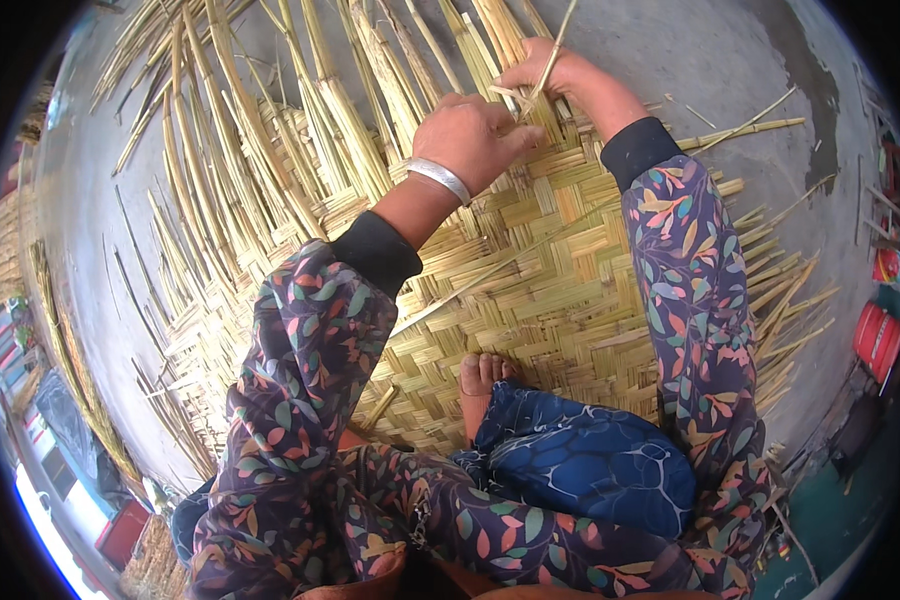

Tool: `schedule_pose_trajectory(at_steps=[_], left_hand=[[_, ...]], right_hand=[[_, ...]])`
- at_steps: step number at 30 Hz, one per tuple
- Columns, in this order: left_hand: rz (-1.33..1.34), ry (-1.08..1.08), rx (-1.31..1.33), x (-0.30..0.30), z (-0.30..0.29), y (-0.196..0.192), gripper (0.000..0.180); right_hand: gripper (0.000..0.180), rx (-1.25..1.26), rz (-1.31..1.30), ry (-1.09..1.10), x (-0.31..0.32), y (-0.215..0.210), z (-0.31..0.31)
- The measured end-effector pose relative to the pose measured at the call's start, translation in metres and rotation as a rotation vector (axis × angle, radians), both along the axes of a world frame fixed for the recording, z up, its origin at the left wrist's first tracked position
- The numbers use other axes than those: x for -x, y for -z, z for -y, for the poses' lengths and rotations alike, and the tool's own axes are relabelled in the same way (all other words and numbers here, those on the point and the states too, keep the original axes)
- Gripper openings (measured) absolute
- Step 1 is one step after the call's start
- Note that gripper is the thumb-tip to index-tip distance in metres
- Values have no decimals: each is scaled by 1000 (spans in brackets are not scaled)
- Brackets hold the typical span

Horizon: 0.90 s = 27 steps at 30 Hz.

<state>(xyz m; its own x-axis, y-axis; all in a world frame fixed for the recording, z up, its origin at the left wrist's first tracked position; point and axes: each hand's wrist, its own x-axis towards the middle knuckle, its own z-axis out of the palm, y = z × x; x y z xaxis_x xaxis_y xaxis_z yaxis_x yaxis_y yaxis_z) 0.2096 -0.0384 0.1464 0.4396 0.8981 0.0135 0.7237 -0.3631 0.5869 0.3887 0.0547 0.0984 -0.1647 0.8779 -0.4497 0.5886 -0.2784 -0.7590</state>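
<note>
A half-woven mat of flattened yellow-green reed strips [570, 245] lies on the floor under both hands. My left hand [465, 140], with a silver bangle [440, 180] at the wrist, is closed at the mat's far edge, thumb sticking out to the right. Its curled fingers meet the lower end of a thin reed strip [558, 45] that rises past my right hand. Just beyond, my right hand [550, 72] is bent round with its fingers closed at the reed strips there; its fingertips are partly hidden. Long unwoven reed ends [335, 105] fan out away from me.
My bare foot [482, 375] rests on the mat. Loose reed ends [785, 300] stick out at its right side. Grey concrete floor [720, 70] surrounds it. A red round container [875, 340] stands far right; a reed bundle [80, 370] lies along the left.
</note>
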Motion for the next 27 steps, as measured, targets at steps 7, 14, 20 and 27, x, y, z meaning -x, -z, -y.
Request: schedule_pose_trajectory(at_steps=[7,14,20,27], left_hand=[[194,-229,107,3,-3,13,28],[496,-634,604,12,-26,40,32],[97,-160,285,-7,-34,40,29],[154,-49,524,-12,-51,52,34]], right_hand=[[28,-15,-50,93,4,-2,10],[27,79,-357,78,-8,-12,24],[29,46,-560,111,-10,-23,37],[21,-28,-364,310,-39,-24,51]])
